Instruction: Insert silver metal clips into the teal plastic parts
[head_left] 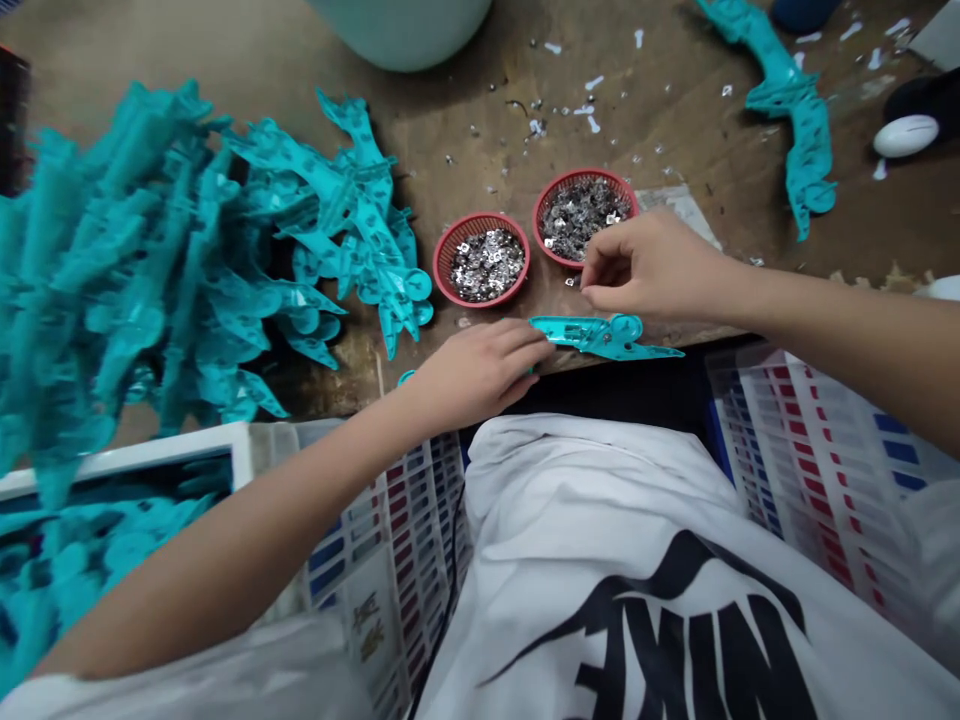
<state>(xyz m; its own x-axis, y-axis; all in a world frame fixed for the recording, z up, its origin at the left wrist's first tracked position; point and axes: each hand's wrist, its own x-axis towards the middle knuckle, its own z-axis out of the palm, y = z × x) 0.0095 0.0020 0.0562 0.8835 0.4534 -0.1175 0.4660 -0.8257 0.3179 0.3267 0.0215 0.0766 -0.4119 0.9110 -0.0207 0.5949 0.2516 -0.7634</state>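
Note:
A long teal plastic part (589,333) with a round disc and a pointed end lies along the front edge of the table. My left hand (487,365) is closed over its left end, hiding that end. Just above the part, my right hand (637,262) is closed in a pinch beside a red basket (545,250) of small metal pieces (581,212). What the pinched fingers hold, if anything, is too small to make out. Left of it stands a second red basket (442,280), filled with shiny metal clips (487,265).
Teal parts (150,250) form a large heap at left, and more fill a white-rimmed bin (240,455) below. Another teal part (806,130) lies at right. A pale tub (409,35) stands at the back. Plastic crates (817,450) flank my lap. Metal bits scatter the wooden table (480,110).

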